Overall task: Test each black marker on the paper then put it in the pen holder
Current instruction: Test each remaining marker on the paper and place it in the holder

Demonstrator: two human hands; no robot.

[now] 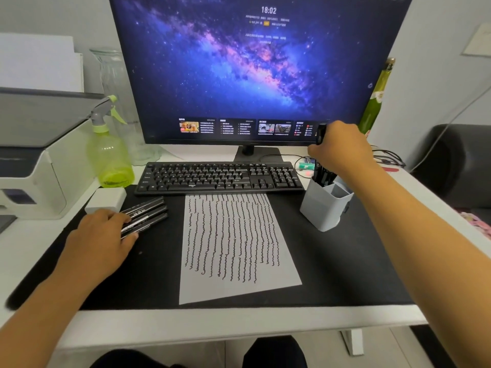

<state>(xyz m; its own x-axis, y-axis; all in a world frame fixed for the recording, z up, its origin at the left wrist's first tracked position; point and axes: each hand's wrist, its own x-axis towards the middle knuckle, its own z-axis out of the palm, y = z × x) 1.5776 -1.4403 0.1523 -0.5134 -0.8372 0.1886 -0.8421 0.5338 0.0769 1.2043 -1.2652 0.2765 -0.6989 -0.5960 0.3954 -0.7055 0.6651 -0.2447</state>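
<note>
White desk under a large black desk mat, pushed against a pale wall, with a wide monitor at the back edge showing a starry wallpaper and the clock 18:02. Just in front of the monitor stand lies a black keyboard, and touching its front edge is the sheet of paper, covered in columns of wavy black test strokes. Toward the right edge of the mat stands the grey pen holder, with several black markers already upright in its rear compartment; the front compartment looks empty from this angle. The right hand hovers above the holder, fingers curled round one black marker held nearly upright, its top end showing against the monitor's lower corner. Near the left edge of the mat a row of black markers still waiting lies side by side, just in front of a small white box. The left hand rests on the near ends of these, fingers fairly straight and laid over them; whether any is pinched cannot be told. At the desk's left edge sit a white printer and a green spray bottle. A green glass bottle stands behind the monitor's right side.
</note>
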